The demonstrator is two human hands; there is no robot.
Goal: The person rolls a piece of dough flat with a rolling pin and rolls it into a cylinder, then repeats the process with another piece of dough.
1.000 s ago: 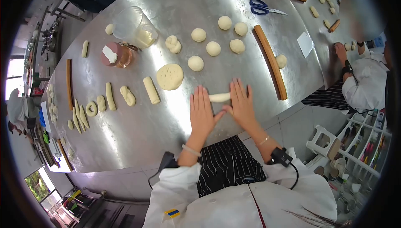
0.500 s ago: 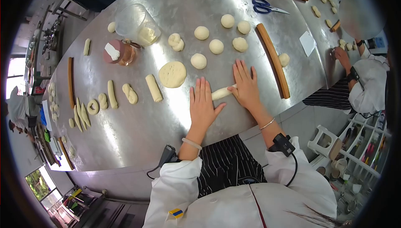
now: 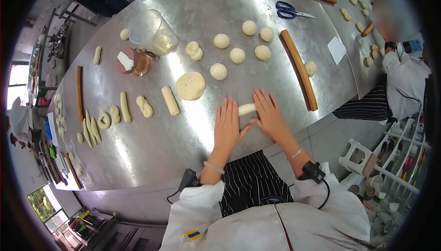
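A short roll of pale dough [image 3: 246,109] lies on the steel table [image 3: 151,145] between my two hands. My left hand [image 3: 227,126] lies flat, fingers together, over the roll's left end. My right hand [image 3: 268,114] lies flat over its right end. Just beyond them sit a flat docked dough disc [image 3: 190,85] and several round dough balls [image 3: 237,55]. A long wooden rolling pin [image 3: 299,68] lies to the right of my right hand.
Shaped dough pieces [image 3: 145,106] line the left side beside a thin stick [image 3: 79,93]. A clear tub [image 3: 152,32], a glass jar [image 3: 133,62] and blue scissors [image 3: 289,10] stand further back. Another person in white [image 3: 404,76] works at the right edge.
Both hands slid forward over the dough roll half a second ago, then drew back toward me. The roll now lies nearer the table edge, with less of it showing.
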